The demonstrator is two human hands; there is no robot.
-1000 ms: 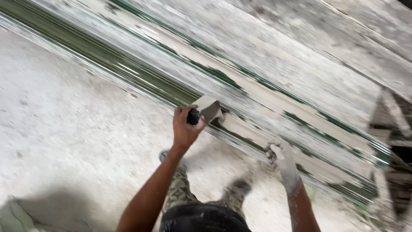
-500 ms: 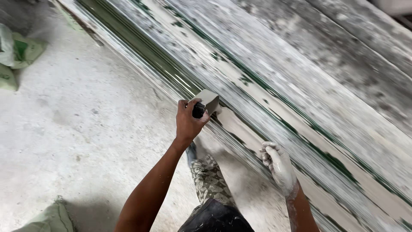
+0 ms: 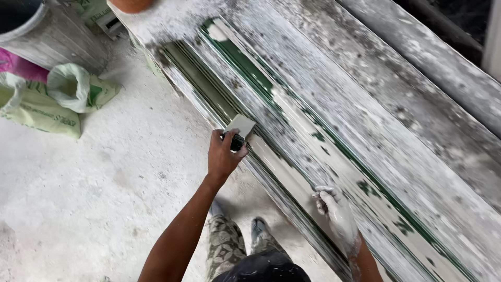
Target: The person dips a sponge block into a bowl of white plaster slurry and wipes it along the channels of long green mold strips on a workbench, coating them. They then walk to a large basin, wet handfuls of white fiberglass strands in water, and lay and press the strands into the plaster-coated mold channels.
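Long stack of green-edged stone slabs (image 3: 334, 130), dusted white, running diagonally across a dusty floor (image 3: 88, 193). Grey bucket (image 3: 47, 31) upper left; beside it, pale green printed sacks (image 3: 57, 99), rolled open. Right hand (image 3: 336, 211), paste-coated, resting loosely open on slab edge. Left hand (image 3: 223, 155) clenched around black-handled putty knife (image 3: 239, 130), blade against slab edge.

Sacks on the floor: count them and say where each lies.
2 in clear view. A green-and-white sack lies beside the grey bucket; a flatter yellow-green sack lies left of it, at the picture's edge. More may lie out of frame.
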